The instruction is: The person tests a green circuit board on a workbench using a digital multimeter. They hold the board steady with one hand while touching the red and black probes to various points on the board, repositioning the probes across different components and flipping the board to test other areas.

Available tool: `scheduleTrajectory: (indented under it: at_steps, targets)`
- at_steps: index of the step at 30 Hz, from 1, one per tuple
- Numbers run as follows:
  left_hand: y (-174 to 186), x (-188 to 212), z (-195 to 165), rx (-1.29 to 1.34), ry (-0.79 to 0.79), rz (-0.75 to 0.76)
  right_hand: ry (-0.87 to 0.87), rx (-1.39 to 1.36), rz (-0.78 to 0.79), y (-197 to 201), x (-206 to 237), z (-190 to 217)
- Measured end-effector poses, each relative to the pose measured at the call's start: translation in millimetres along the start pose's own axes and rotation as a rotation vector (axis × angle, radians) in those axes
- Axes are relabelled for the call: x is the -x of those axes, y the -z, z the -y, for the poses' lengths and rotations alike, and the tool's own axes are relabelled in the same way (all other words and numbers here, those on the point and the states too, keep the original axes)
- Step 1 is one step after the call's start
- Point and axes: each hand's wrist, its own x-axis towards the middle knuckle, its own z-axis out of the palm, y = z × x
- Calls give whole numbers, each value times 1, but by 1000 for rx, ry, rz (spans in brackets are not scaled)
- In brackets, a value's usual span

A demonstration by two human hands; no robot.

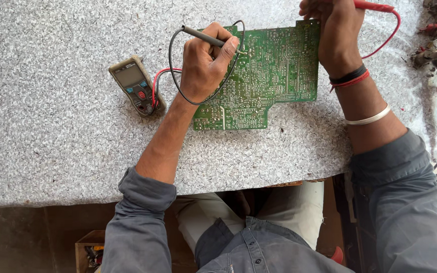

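While left hand (pixel 206 63) grips black probe (pixel 211 38), tip rightward onto circuit board (pixel 274 65); right hand (pixel 332 30) grasps red probe (pixel 375 6)

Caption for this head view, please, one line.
Left hand presses a black probe to a green circuit board; right hand holds a red probe; multimeter alongside.

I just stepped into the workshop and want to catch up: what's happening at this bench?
A person in grey sleeves is probing a green circuit board lying solder side up on a speckled table. The left hand holds a black probe with its tip on the board's upper left area. The right hand holds a red probe at the board's top right corner. Both leads run to a multimeter lying to the left of the board.
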Motion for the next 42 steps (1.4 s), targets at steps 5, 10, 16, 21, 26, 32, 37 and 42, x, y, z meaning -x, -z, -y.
scheduleTrajectory:
  at_steps: [5,10,16,21,26,32,37,42]
  targets:
    - [-3,-1,2,-8,-7,0,197,221,173,6,3,1]
    - [-3,-1,3,-14,-2,7,86,142,202,11,7,-1]
    - [-3,0,0,-8,2,8,110,274,261,12,7,-3]
    - [-3,-1,-3,-15,4,10,192,304,232,5,5,-3]
    - [-3,-1,-4,-18,4,15,307,489,296,-2,4,3]
    - [-3,-3,-7,-49,-12,15,374,550,320,-2,1,2]
    - [-3,-3,-10,-22,24,16,240,565,282,5,2,-3]
    - [-3,-5,-15,-34,46,2,255,591,309,2,-2,-5]
